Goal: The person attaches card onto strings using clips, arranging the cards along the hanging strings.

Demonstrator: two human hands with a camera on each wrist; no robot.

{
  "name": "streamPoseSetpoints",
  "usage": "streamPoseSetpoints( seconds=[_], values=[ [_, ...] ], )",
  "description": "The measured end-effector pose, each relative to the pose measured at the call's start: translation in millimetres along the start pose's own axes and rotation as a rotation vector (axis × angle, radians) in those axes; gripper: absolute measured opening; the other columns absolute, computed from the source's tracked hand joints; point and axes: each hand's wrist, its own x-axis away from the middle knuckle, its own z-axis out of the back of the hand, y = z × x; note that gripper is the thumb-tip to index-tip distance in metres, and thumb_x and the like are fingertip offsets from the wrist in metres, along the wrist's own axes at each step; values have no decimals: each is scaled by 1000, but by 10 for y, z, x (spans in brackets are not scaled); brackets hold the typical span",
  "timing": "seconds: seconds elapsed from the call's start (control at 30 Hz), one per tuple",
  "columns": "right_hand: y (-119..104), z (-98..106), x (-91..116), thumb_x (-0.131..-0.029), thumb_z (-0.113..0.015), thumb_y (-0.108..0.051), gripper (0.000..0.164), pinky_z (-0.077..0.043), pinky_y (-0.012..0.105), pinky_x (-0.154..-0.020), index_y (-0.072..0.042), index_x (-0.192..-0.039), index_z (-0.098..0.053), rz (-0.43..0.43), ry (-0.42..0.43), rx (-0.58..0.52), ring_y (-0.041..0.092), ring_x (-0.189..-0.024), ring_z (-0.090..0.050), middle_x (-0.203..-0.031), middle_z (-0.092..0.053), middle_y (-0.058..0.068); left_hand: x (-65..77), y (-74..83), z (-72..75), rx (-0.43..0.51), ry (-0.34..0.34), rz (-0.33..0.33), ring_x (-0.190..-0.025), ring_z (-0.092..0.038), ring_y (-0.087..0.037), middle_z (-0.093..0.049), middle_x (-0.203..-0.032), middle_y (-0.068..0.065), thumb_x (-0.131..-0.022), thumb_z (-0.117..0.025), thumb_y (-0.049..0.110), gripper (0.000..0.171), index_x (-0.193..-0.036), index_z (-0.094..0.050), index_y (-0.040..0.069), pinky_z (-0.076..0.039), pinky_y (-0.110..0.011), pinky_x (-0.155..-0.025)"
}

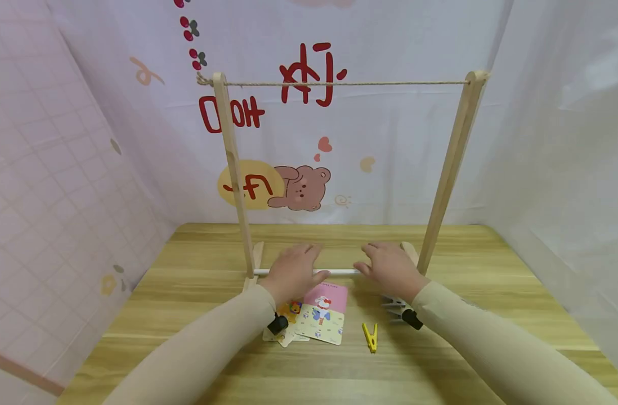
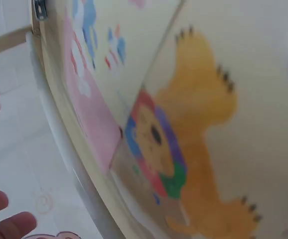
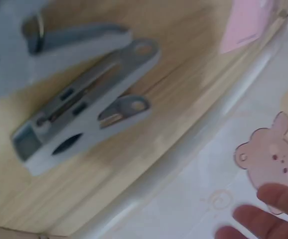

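Note:
My left hand (image 1: 294, 271) hovers palm down over the left part of a white rod (image 1: 339, 272), fingers loosely extended and holding nothing. Opposite it, my right hand (image 1: 392, 269) is held over the rod's right part, its fingers (image 3: 278, 199) spread and relaxed. Below my left wrist lie a pink and yellow card (image 1: 323, 315) with a cartoon figure and a card with an orange lion (image 2: 194, 134), overlapping. Grey clothespins (image 3: 84, 107) lie under my right wrist, partly hidden in the head view. A yellow clothespin (image 1: 371, 337) rests between my forearms.
Two wooden posts, left (image 1: 233, 169) and right (image 1: 451, 169), stand on the wooden table (image 1: 309, 371). A thin twine (image 1: 349, 84) runs taut between their tops. Behind is a white printed curtain (image 1: 400, 140) with a cartoon bear (image 1: 306, 188).

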Motion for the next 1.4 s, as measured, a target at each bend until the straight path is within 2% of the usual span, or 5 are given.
streamPoseSetpoints(
  seconds=[0.23, 0.6, 0.87, 1.1, 1.4],
  values=[
    [-135, 98, 207, -95, -79, -37, 37, -61, 41, -75, -4, -110, -76, 64, -33, -10, 21, -81, -70, -94, -77, 6, 173, 97, -9, 0, -113, -33, -132, -62, -28, -66, -143, -7, -98, -64, 64, 74, -152, -54, 13, -50, -48, -112],
    [-277, 138, 479, -92, -82, -36, 32, -59, 36, -73, -6, -103, -76, 98, -138, -54, 16, -78, -71, -93, -78, 4, 301, 133, -89, -40, -169, 13, -119, -67, -26, -70, -130, -6, -92, -68, 70, 77, -144, -61, 13, -54, -47, -102],
    [-326, -3, 555, -91, -82, -42, 32, -55, 37, -68, -11, -93, -73, 32, -280, -102, 12, -72, -61, -84, -71, -3, 356, 106, -126, 6, -197, -3, -123, -65, -25, -70, -127, -3, -94, -70, 64, 66, -138, -63, 15, -49, -45, -110],
    [-326, -70, 585, -89, -82, -45, 37, -39, 29, -57, -22, -74, -58, 40, -299, -91, 9, -61, -47, -66, -52, -10, 372, 79, -189, -24, -189, -11, -116, -65, -23, -70, -118, -1, -91, -73, 63, 60, -127, -69, 15, -51, -42, -106],
    [-303, -116, 591, -90, -82, -45, 41, -36, 28, -56, -22, -71, -53, 83, -287, -84, 9, -59, -44, -64, -47, -9, 355, 54, -186, -6, -200, -4, -115, -64, -22, -70, -118, -1, -91, -75, 61, 59, -128, -70, 15, -50, -42, -108]
  ],
)
